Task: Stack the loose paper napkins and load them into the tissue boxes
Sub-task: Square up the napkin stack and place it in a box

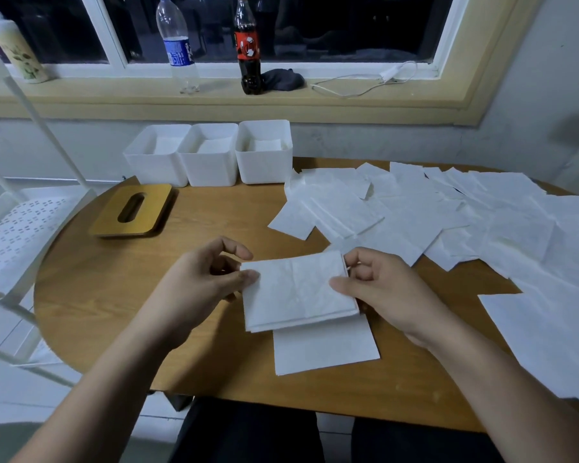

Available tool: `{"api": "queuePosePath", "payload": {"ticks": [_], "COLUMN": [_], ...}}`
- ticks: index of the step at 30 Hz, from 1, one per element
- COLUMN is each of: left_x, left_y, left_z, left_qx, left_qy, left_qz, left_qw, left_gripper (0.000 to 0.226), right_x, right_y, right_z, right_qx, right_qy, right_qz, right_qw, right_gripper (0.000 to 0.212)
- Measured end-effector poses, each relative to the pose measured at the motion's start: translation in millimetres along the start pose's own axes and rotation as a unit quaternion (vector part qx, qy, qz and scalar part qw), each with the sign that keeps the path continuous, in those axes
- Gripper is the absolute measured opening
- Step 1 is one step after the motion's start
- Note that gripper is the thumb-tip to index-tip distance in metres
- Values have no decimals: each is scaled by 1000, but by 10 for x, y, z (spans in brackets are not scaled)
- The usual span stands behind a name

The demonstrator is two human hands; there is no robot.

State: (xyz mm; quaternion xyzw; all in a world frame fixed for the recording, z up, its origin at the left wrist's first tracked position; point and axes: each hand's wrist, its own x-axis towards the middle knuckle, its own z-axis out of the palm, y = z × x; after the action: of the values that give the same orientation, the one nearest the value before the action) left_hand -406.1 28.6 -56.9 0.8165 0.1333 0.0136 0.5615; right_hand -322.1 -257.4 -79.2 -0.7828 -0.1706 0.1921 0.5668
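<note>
I hold a small stack of white napkins (295, 292) just above the wooden table (114, 295). My left hand (201, 279) pinches its left edge, thumb on top. My right hand (378, 289) pinches its right edge the same way. One single napkin (325, 349) lies flat under the stack, near the table's front edge. Several loose napkins (432, 215) are spread over the right half of the table. Three white open tissue boxes (211, 168) stand in a row at the back, each with napkins inside. A wooden lid with a slot (132, 210) lies at the left.
A white metal rack (20, 222) stands left of the table. On the window sill are a clear water bottle (178, 45), a cola bottle (248, 45), a lotion bottle (17, 48), a dark cloth (283, 80) and a white cable (365, 81).
</note>
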Motion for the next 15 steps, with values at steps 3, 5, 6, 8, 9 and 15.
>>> {"api": "queuePosePath", "payload": {"ticks": [3, 5, 6, 8, 9, 15], "left_x": [-22, -46, -58, -84, -91, -74], "left_y": [-62, -101, -118, -141, -148, -173], "left_z": [183, 286, 329, 392, 412, 437], "left_qx": [23, 41, 54, 83, 92, 141], "left_qy": [-42, -61, -65, -67, -65, -65], "left_qz": [-32, -42, -42, -39, -37, -27], "left_qw": [998, 996, 995, 994, 993, 987], "left_gripper": [9, 10, 11, 11, 12, 15], "right_x": [-197, -301, -338, -395, -410, -412], "right_y": [116, 175, 206, 251, 268, 313], "right_z": [-92, -131, -139, -129, -118, -40], "right_qx": [-36, -64, -76, -90, -96, -139], "right_qy": [20, 31, 33, 37, 41, 85], "right_qz": [27, 42, 49, 64, 71, 80], "right_qw": [999, 997, 995, 993, 992, 983], "right_gripper": [12, 14, 15, 19, 20, 23]}}
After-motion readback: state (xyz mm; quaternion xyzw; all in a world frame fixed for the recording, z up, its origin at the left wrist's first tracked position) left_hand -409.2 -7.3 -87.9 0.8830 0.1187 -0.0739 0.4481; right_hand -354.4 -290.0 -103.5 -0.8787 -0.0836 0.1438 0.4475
